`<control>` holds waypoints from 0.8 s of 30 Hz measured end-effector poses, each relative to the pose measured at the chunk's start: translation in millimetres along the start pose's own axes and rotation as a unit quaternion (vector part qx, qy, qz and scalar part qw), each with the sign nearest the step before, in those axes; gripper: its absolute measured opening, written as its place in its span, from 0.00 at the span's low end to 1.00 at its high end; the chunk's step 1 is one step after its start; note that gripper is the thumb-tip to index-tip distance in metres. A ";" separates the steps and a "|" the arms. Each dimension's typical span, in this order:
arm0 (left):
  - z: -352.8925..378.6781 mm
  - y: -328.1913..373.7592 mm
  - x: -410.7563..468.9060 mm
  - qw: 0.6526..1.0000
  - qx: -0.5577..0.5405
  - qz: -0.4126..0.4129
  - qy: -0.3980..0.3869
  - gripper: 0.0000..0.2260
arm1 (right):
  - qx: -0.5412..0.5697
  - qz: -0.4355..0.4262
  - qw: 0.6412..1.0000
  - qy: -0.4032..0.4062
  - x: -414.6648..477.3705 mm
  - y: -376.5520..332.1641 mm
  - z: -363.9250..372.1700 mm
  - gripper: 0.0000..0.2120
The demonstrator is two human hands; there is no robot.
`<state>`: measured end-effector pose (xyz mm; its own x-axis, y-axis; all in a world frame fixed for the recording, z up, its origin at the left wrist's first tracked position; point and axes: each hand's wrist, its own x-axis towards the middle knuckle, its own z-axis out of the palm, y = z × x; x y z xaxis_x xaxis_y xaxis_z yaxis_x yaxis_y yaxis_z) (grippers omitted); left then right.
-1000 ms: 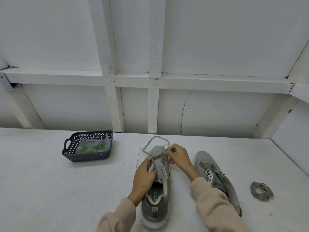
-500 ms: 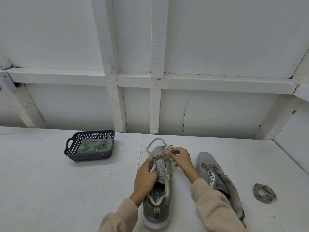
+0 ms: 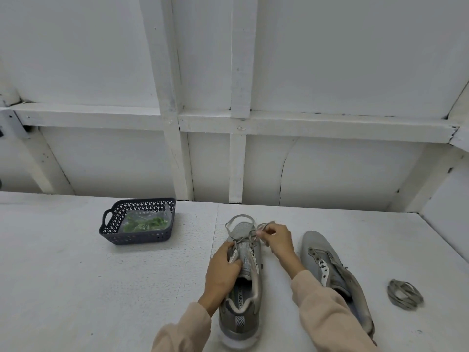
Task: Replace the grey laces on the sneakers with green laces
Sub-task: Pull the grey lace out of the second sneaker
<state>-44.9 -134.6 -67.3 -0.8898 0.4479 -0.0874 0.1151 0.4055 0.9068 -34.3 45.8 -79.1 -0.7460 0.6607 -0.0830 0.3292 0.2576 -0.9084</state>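
Head view looks down on a white desk (image 3: 76,275) set against a white panelled wall. Farthest left sits a dark perforated basket (image 3: 138,221) with handles, and inside it a clear bag of green laces (image 3: 147,223). Well to the right of the basket, a grey sneaker (image 3: 242,288) lies toe away from the camera, heel nearest. The left hand (image 3: 223,270) is closed over the sneaker's left eyelet edge and tongue, fingers curled against the upper. A grey lace (image 3: 238,219) loops loose past the toe and is still threaded through the front eyelets. The right hand (image 3: 276,240) hovers just right of the toe, its fingertips (image 3: 261,232) pinched shut on a strand of that lace, which is drawn up off the shoe. Both forearms wear pale pink sleeves. Right of the right wrist lies the second sneaker (image 3: 332,278), angled slightly outward, its eyelets bare of any lace. Farther right, apart from both shoes, a removed grey lace (image 3: 404,294) rests on the desk in a loose coil.
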 end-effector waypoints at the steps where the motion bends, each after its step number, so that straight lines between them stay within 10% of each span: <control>1: 0.1 -0.7 0.0 1.000 0.001 -0.002 -0.001 0.22 | 0.028 0.010 0.998 0.055 2.0 0.7 0.5 0.13; 3: 0.3 -1.1 0.5 1.000 0.002 -0.002 0.000 0.22 | 0.080 0.027 0.989 0.118 1.0 -2.2 0.1 0.11; 8: 0.5 -0.2 0.9 1.000 0.000 -0.002 0.006 0.22 | 0.029 0.009 0.995 -0.094 -12.4 -8.2 -1.9 0.10; 14: 0.9 -2.2 0.4 1.000 -0.001 -0.005 0.004 0.22 | 0.154 0.027 0.980 0.124 -0.7 -3.3 -3.0 0.09; 19: 1.1 -1.3 0.8 1.000 -0.005 -0.006 0.011 0.21 | 0.023 0.021 0.994 -0.105 -8.0 -5.9 -4.7 0.09; 24: 0.5 -1.5 -0.5 1.000 -0.003 -0.005 0.005 0.20 | 0.114 0.021 0.988 0.100 -4.0 -2.3 0.8 0.14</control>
<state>-44.4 -135.0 -68.8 -0.8953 0.4356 -0.0930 0.1031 0.4056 0.9082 -32.6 42.0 -77.1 -0.5977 0.7994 -0.0608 0.2020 0.0768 -0.9764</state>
